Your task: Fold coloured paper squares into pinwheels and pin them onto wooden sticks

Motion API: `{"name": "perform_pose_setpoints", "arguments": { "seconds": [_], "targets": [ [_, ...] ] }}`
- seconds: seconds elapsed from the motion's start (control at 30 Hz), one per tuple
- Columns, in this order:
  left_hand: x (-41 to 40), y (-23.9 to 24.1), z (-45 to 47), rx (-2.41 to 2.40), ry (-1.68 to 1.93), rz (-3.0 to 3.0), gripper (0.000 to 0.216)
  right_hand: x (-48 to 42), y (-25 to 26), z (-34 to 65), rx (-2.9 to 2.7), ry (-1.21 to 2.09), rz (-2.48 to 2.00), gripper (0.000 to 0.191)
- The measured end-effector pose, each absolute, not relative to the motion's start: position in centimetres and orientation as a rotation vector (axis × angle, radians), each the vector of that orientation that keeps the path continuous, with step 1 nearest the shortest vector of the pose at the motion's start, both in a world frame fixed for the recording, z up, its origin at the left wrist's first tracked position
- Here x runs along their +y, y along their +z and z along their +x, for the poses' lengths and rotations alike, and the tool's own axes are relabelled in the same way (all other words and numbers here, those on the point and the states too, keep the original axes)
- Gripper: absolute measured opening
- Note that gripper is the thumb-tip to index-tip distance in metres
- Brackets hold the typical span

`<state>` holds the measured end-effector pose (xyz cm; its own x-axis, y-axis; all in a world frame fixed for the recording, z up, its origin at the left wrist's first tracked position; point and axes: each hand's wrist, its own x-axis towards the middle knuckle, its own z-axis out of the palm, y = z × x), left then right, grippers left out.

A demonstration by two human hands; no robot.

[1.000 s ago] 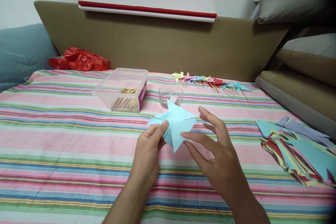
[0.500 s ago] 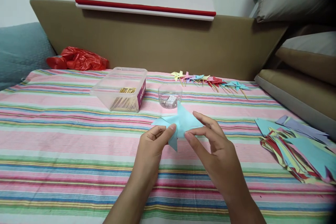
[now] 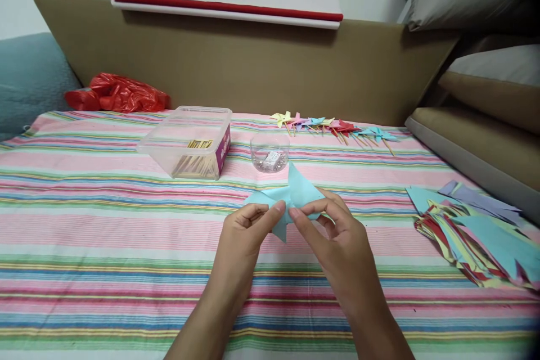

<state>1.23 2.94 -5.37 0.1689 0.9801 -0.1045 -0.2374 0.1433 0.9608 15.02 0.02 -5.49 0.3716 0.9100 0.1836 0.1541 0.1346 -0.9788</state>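
Note:
Between my two hands is a light-blue paper pinwheel (image 3: 299, 187) with folded, pointed blades, held above the striped cloth. My left hand (image 3: 248, 228) pinches it near the middle, thumb on top and fingers curled behind. From the other side my right hand (image 3: 333, 230) grips a blade, with its thumb tip close to the left thumb and the index finger bent over the paper. The fingers cover part of the pinwheel's centre. Just beyond it stands a clear round container (image 3: 270, 154) with small metallic pieces and a white label inside.
A clear plastic box (image 3: 185, 140) holds thin wooden sticks. Several pinwheels on sticks (image 3: 346, 128) lie at the back. Cut coloured paper (image 3: 476, 230) is piled at right, beside stacked cushions (image 3: 485, 146). A red plastic bag (image 3: 126, 95) lies back left on the striped cloth (image 3: 105, 242).
My right hand has moved left, its thumb and fingers closing in on the pinwheel's centre beside the left thumb. The left hand keeps its pinch. The view has shifted slightly.

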Motion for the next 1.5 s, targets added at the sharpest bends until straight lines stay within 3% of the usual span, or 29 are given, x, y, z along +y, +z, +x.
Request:
{"name": "perform_pose_setpoints", "arguments": {
  "seconds": [0.8,1.0,1.17,1.5],
  "targets": [
    [3.1,-5.0,1.2,1.013,1.202,1.066,0.033,-0.2,-4.6,14.7,-0.998,0.763,-1.318,0.023],
    [3.6,-4.7,0.3,0.974,1.028,1.208,0.035,-0.7,-3.5,16.7,-0.789,0.936,-1.213,0.042],
    [3.8,-4.3,-0.3,0.949,0.926,1.434,0.036,-1.0,-3.5,17.6,-1.006,1.215,-1.215,0.034],
    [3.9,-4.5,-0.2,0.988,0.912,1.682,0.029,-0.9,-4.0,17.8,-1.169,1.15,-1.357,0.024]
  ]
}}
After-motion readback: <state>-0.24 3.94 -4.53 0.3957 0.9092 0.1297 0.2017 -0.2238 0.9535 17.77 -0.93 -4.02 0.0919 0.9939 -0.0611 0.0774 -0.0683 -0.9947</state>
